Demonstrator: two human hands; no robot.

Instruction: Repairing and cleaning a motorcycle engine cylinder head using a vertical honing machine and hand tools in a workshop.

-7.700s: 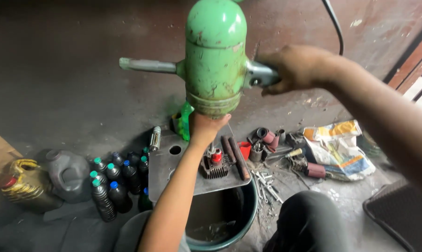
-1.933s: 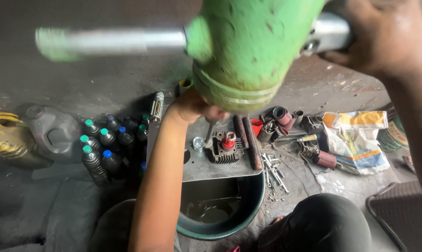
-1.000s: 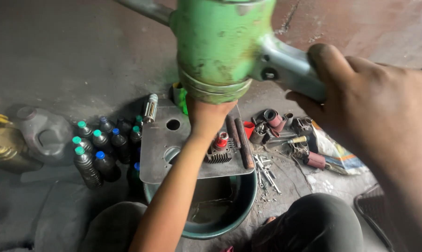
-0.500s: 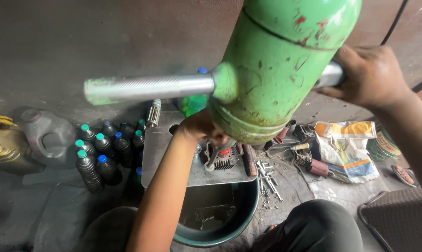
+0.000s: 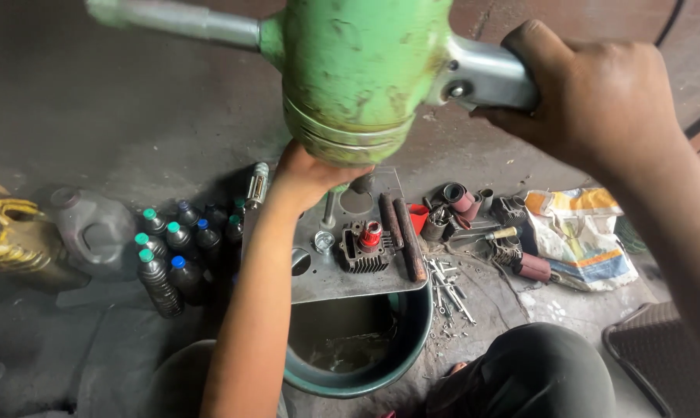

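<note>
A large green-painted metal power tool with a rounded cylindrical body (image 5: 358, 73) is held up close to the camera, filling the top of the view. The right hand (image 5: 590, 93) is closed around the tool's grey metal handle (image 5: 485, 76), which sticks out from the body on that side, with the thumb lying along the top. The left hand (image 5: 311, 174) reaches up from below and presses against the underside of the green body; its fingers are hidden beneath the tool, so whether they curl around anything cannot be told. A second grey metal bar handle (image 5: 187, 19) juts out of the body on the side away from the right hand.

Below the left hand, on the concrete floor (image 5: 94, 101), a flat grey metal plate with round holes (image 5: 342, 275) lies across the rim of a dark green round plastic tub (image 5: 381, 368). On the plate, just under the left hand, sit a small finned black engine cylinder with a red part on top (image 5: 365, 248) and two dark rusty metal rods (image 5: 403, 236).

Beside the left forearm stands a cluster of small dark plastic bottles with green and blue caps (image 5: 176, 248), with a grey plastic jerrycan (image 5: 94, 236) beyond them. Under the right forearm lie scattered small metal parts and tools (image 5: 474, 224) and a crumpled printed plastic bag (image 5: 578, 240).
</note>
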